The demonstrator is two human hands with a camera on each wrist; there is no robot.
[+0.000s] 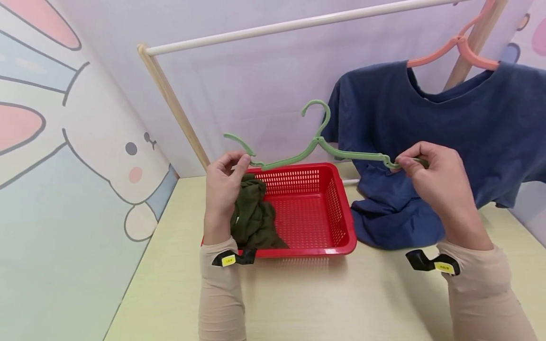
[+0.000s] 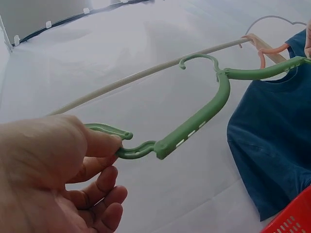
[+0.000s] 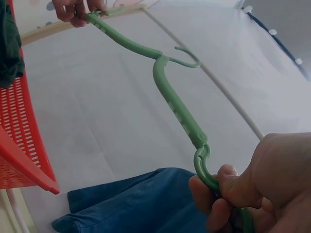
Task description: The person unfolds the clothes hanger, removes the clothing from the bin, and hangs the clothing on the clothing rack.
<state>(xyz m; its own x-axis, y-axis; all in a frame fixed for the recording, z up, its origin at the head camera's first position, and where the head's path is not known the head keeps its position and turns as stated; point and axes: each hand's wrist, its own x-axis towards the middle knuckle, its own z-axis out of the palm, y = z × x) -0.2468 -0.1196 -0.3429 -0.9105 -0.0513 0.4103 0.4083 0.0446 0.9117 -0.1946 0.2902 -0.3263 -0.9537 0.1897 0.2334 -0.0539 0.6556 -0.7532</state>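
A green folding clothes hanger (image 1: pixel 294 160) is stretched out between both hands, its hook pointing up, above the back of the red basket (image 1: pixel 346 237). My left hand (image 1: pixel 223 184) pinches the hanger's left end piece between thumb and fingers. At the other end, my right hand (image 1: pixel 441 177) pinches the right end piece, in front of a navy T-shirt (image 1: pixel 379 109). The left wrist view shows the left end piece (image 2: pixel 138 151) jointed to the hanger arm. A crumpled dark green garment (image 1: pixel 258 220) lies in the left part of the basket, partly behind my left forearm.
The navy T-shirt hangs on an orange hanger (image 1: pixel 473 57) at the right, its lower part on the table (image 1: pixel 298 298). A rack with a white rail (image 1: pixel 273 29) and wooden posts (image 1: pixel 175 106) stands behind. A wall with a cartoon rabbit (image 1: pixel 106 142) borders the left.
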